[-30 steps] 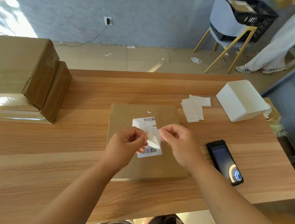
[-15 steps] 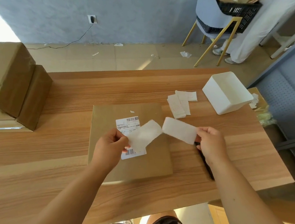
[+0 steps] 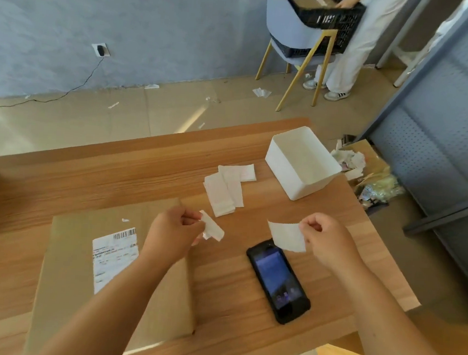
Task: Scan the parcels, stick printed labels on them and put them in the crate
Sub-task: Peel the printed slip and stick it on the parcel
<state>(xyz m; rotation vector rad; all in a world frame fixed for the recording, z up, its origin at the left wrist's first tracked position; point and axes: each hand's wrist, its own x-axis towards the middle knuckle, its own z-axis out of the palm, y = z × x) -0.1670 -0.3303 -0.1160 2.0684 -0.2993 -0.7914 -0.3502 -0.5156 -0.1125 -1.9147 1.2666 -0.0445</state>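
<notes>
The light wooden worktop (image 3: pixel 115 173) carries everything but the black plastic lattice crate (image 3: pixel 334 20), which sits on a grey chair (image 3: pixel 289 27) well beyond the far edge.

The flat brown cardboard parcel (image 3: pixel 67 248) lies at the near left corner. It bears a white printed shipping label (image 3: pixel 114 254) on its top face.

A white open plastic tub (image 3: pixel 316 188) stands at the far right corner. A black handheld scanner (image 3: pixel 278 281) lies face up near the near right edge, and a loose pile of white paper slips (image 3: pixel 226 188) rests mid-worktop beside the tub.

Both hands hover between the parcel and the scanner. The left hand (image 3: pixel 172 237) pinches a curled white paper strip (image 3: pixel 213 229) between thumb and fingertips, just off the parcel's right edge. The right hand (image 3: pixel 326 240) pinches a flat white paper slip (image 3: pixel 287 236) by one end, above the scanner.

The step in hand looks like labelling: a sticker and its backing appear freshly separated, though which piece is which cannot be told.

The next move likely calls for dropping the backing, carrying the sticky piece back over the parcel, laying it flat on bare cardboard and smoothing it down without creases. The parcel is not yet in the crate.
</notes>
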